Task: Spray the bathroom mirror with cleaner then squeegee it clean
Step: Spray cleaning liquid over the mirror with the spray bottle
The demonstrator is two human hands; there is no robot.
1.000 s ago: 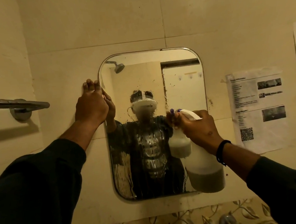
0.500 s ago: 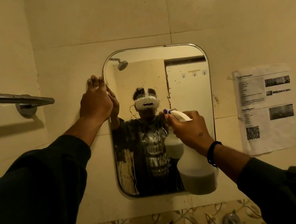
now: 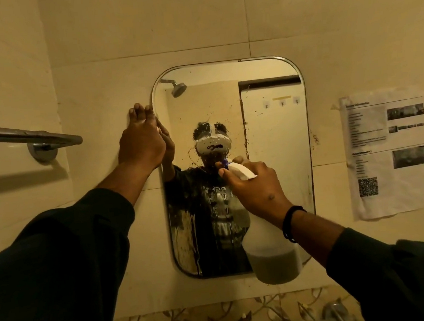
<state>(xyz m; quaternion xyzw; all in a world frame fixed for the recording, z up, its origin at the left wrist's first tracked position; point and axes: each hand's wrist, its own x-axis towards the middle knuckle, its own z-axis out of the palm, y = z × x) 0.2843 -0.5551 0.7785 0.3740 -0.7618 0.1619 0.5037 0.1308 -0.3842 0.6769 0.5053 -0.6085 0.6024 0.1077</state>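
A rounded rectangular mirror [image 3: 274, 118] hangs on the tiled wall, its middle and lower glass wet with droplets and runs of cleaner. My right hand [image 3: 255, 187] grips a white spray bottle [image 3: 274, 252] by its head, nozzle pointed at the glass close to the centre; the bottle is about a third full of cloudy liquid. My left hand [image 3: 140, 141] lies flat with fingers together against the mirror's left edge and the wall. No squeegee is in sight.
A metal towel bar [image 3: 22, 137] juts out from the left wall. A printed paper notice [image 3: 386, 151] is stuck to the wall right of the mirror. Below run patterned tiles [image 3: 221, 320] and a chrome tap knob [image 3: 334, 311].
The view has tilted up and shifted, so the mirror sits lower in frame. My right hand with the bottle has drifted slightly left and up on the glass. The left hand stays on the mirror's edge.
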